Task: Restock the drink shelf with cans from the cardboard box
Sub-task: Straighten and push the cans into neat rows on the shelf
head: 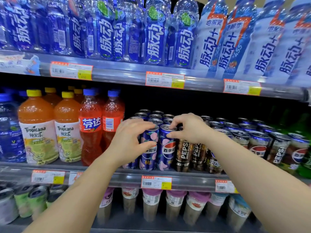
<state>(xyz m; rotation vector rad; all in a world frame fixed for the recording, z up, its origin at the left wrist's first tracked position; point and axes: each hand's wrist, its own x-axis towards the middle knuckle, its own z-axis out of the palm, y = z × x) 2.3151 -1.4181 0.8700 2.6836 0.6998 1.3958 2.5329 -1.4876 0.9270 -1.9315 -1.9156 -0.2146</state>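
Two blue peach Pepsi cans stand at the front of the middle shelf [127, 178]. My left hand [130, 140] wraps around the left peach can [149, 154], thumb on its front and fingers over its rim. My right hand [188, 127] pinches the top rim of the right peach can [165, 153]. More blue cans [155, 117] stand in rows behind them. The cardboard box is out of view.
Black Pepsi Zero cans [185, 153] and more Pepsi cans [257, 143] stand to the right. Orange Fanta bottles [90, 132] and Tropicana bottles [37, 132] stand to the left. Blue drink bottles [153, 34] fill the shelf above; cups [151, 204] line the shelf below.
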